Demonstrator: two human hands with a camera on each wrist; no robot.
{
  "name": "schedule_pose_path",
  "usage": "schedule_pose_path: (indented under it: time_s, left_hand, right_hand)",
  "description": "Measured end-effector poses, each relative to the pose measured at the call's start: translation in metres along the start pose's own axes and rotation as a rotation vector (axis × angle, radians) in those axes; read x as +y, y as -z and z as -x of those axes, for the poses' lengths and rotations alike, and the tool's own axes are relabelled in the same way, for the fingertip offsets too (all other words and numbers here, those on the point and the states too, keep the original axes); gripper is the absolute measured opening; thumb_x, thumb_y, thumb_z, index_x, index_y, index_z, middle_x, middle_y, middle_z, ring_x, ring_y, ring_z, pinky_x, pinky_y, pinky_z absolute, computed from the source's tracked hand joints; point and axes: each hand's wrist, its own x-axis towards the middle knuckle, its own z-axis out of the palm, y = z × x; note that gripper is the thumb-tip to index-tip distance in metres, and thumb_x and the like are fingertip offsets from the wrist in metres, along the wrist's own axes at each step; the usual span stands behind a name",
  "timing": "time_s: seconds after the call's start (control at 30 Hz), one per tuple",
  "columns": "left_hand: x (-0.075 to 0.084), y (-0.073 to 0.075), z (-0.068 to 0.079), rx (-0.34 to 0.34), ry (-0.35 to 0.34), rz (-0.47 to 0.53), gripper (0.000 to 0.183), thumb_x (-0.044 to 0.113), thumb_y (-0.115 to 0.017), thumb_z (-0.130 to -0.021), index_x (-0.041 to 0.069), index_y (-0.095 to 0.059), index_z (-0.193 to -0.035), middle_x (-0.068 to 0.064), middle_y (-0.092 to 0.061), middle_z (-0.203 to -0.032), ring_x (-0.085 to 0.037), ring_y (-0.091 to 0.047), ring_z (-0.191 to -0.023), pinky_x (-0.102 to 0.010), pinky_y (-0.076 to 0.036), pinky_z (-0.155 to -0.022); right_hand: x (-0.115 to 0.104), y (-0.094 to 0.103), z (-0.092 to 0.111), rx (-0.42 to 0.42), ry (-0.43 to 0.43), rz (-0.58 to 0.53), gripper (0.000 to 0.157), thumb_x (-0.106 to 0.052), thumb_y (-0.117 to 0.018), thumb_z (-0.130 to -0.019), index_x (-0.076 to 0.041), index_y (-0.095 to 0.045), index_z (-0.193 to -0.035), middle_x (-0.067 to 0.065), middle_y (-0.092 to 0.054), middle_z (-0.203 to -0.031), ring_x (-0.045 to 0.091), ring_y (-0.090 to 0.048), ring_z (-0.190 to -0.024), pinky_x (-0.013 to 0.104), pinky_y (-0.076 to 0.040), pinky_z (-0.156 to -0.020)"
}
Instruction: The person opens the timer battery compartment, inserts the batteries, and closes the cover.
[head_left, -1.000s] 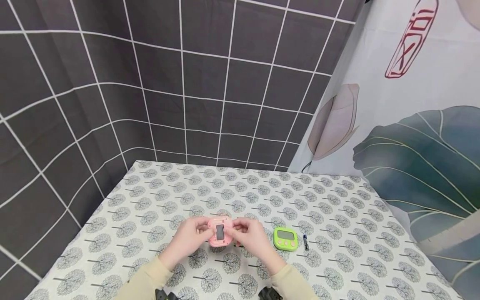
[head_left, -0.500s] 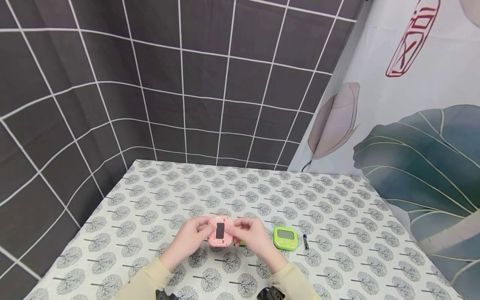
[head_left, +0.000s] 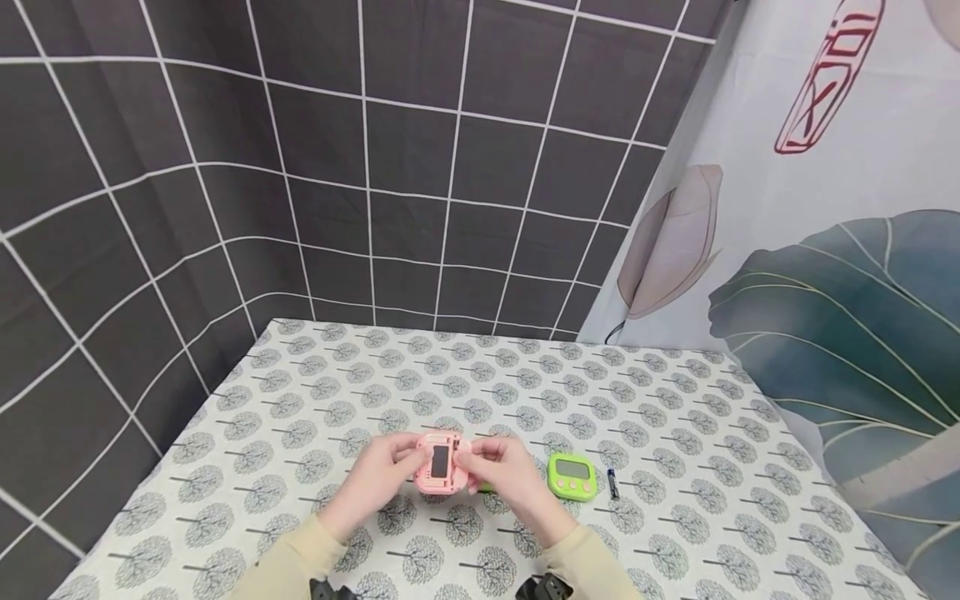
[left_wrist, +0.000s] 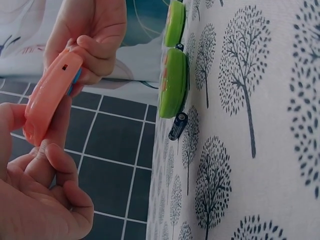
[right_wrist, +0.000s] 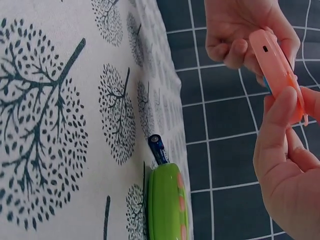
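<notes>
A pink digital timer is held up between both hands, its back with a dark rectangular magnet facing the head camera. My left hand pinches its left side, thumb on the back. My right hand pinches the right side, where a pink cover piece juts slightly past the edge beside a small dark gap. Both wrist views show the pink timer edge-on, clear of the table. Blue shows at its front face.
A green timer lies face up on the tree-print tablecloth, with a battery to its right. A second green timer is mostly hidden under my right hand. Another battery shows in the left wrist view.
My thumbs have moved apart from the middle of the timer's back, uncovering the magnet. The right thumb has slid slightly right, and the dark gap has appeared beside it.
</notes>
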Motion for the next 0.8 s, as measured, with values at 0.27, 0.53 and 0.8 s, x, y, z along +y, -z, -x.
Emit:
schedule_pose_path:
  time_s: [0.27, 0.53, 0.8]
  left_hand:
    - [-0.0008, 0.0017, -0.0012, 0.006, 0.02, 0.006, 0.03, 0.014, -0.06, -0.089, -0.002, -0.064, -0.114, -0.008, -0.071, -0.083, -0.008, -0.046, -0.048, -0.02, -0.042, -0.044]
    - [0.0008, 0.0009, -0.0001, 0.043, 0.017, 0.014, 0.028, 0.016, -0.063, -0.088, 0.0, -0.066, -0.112, -0.011, -0.072, -0.093, -0.014, -0.061, -0.064, -0.025, -0.052, -0.064]
    - [0.0004, 0.0019, -0.0019, 0.049, 0.043, 0.019, 0.029, 0.016, -0.062, -0.089, 0.0, -0.065, -0.113, -0.01, -0.072, -0.092, -0.012, -0.064, -0.068, -0.025, -0.053, -0.066]
  right_hand:
    - [-0.0006, 0.0021, 0.0009, -0.032, 0.029, 0.068, 0.032, -0.014, -0.066, -0.088, 0.011, -0.062, -0.108, 0.01, -0.069, -0.083, 0.008, -0.061, -0.062, 0.023, -0.055, -0.063]
    - [-0.0017, -0.0012, 0.0009, 0.047, 0.098, 0.141, 0.043, -0.011, -0.07, -0.083, 0.002, -0.053, -0.121, 0.005, -0.062, -0.085, 0.01, -0.058, -0.065, 0.026, -0.055, -0.061]
    - [-0.0024, -0.0001, 0.0013, 0.061, 0.152, 0.096, 0.034, -0.004, -0.07, -0.081, -0.001, -0.057, -0.112, 0.002, -0.058, -0.083, 0.006, -0.055, -0.063, 0.025, -0.055, -0.059]
